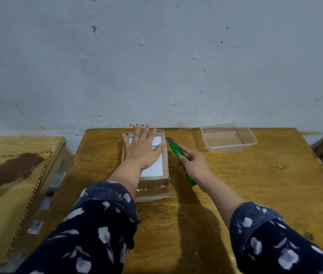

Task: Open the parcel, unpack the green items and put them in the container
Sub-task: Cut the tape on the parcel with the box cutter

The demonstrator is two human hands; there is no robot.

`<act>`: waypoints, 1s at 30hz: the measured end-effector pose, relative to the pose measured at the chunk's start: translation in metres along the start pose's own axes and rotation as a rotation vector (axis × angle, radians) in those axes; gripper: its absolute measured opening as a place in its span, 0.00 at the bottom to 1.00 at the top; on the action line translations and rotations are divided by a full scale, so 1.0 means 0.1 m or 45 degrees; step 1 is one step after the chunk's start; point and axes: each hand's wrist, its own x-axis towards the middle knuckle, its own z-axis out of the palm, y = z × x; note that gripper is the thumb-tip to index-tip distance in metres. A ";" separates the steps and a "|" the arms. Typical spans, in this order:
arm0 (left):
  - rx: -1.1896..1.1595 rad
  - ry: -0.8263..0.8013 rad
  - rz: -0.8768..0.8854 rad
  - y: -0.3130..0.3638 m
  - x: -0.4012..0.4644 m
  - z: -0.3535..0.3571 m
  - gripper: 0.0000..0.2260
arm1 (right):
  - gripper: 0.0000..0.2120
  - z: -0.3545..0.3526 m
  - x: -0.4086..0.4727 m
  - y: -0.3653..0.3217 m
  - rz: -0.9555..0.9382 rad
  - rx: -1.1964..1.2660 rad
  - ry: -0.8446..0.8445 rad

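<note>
Parcel: brown cardboard box with white shipping label, lying on the yellow-brown wooden tabletop, long axis running from me toward the wall. My left hand lies flat on its top, fingers straight and spread, holding it down. My right hand is just right of the parcel, its grip curled around a green plastic utility knife. The grey blade points away from me and sits beside the box's far right corner; I cannot tell whether it touches the cardboard. Knife axis runs roughly parallel to the parcel's right long edge, slightly angled. My judgement: the cut will turn on that edge, with the right hand nearer to it.

Clear rectangular plastic container stands empty further right, near the wall, apart from the knife. No green items visible yet. Pale blue-grey plaster wall behind; another wooden table to the left.
</note>
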 end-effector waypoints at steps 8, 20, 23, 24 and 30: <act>-0.116 0.204 -0.005 -0.03 0.07 0.10 0.24 | 0.22 0.05 0.02 -0.03 0.003 0.085 -0.018; -0.477 0.400 -0.194 0.11 0.09 0.02 0.07 | 0.21 0.01 -0.01 -0.05 -0.009 0.057 -0.011; -0.474 0.410 -0.164 0.07 0.12 0.02 0.05 | 0.21 0.00 -0.03 -0.02 -0.007 0.056 -0.015; -0.477 0.412 -0.150 0.06 0.12 0.03 0.05 | 0.21 0.00 -0.04 -0.01 -0.006 0.057 -0.020; -0.555 0.469 -0.165 0.05 0.16 0.08 0.06 | 0.22 0.03 -0.06 0.02 -0.005 0.098 -0.025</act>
